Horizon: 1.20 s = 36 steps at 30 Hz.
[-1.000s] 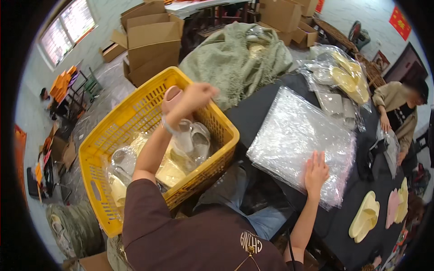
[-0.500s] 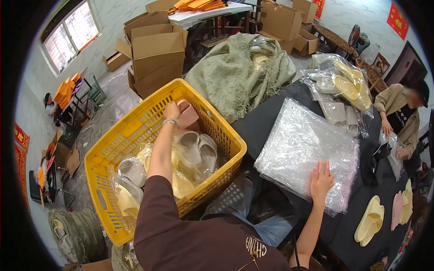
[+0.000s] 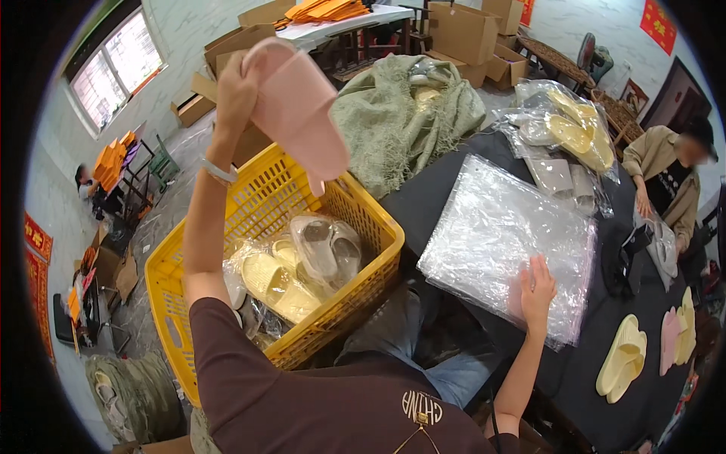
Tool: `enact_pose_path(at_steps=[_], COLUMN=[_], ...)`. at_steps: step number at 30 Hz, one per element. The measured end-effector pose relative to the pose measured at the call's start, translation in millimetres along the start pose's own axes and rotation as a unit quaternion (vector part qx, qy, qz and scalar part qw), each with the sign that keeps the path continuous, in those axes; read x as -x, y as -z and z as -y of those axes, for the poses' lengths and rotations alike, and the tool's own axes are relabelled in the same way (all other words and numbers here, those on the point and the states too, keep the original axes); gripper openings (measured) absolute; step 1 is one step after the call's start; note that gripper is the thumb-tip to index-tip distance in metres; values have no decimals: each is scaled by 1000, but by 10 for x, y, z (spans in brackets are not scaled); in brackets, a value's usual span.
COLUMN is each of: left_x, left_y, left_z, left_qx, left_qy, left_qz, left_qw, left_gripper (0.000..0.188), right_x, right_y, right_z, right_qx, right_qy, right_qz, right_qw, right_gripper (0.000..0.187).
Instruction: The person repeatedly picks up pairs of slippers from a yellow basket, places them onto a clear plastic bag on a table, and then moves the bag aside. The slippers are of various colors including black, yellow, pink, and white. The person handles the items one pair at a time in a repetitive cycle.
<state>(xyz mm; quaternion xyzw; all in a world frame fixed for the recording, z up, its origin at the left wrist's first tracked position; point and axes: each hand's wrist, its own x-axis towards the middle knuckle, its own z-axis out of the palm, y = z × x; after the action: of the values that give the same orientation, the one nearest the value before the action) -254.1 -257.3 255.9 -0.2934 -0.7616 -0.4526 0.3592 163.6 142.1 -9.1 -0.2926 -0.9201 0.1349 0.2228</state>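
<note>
Raised above the far side of a yellow plastic basket, my left hand grips a pink slide slipper by one end. Part of a second pink piece shows below it; whether it is a separate slipper I cannot make out. Inside the basket lie bagged cream slippers and bagged grey slippers. On the black table to the right, my right hand lies flat with fingers spread on a stack of clear plastic bags.
Bagged yellow and grey slippers sit at the table's far side, a loose cream pair and pink slipper at its right. A green woven sack stands behind the basket. Another person handles a bag at far right.
My left hand has lifted the pink slipper up out of the basket, toward the upper left. The right hand stays on the bag stack, and the view has shifted slightly.
</note>
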Motion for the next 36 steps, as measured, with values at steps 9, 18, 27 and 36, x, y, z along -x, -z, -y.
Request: enact_pose_path(at_steps=[9, 18, 27, 36], left_x=[87, 1898, 2315, 2378], left_y=[-1383, -2709, -3003, -2953], left_z=[-1636, -1264, -983, -844], left_qx=[540, 273, 232, 387], left_qy=[162, 249, 257, 378], left_qz=[164, 460, 455, 519], left_qw=[809, 807, 821, 662], left_gripper=[36, 43, 57, 50], right_x=[-15, 249, 62, -495], right_y=[535, 1108, 959, 336], right_z=[316, -98, 204, 309], right_qx=[-286, -178, 88, 29], right_qy=[-64, -276, 27, 56], right_qz=[-117, -89, -26, -98], right_qw=[949, 940, 995, 993], right_gripper=[34, 28, 16, 21])
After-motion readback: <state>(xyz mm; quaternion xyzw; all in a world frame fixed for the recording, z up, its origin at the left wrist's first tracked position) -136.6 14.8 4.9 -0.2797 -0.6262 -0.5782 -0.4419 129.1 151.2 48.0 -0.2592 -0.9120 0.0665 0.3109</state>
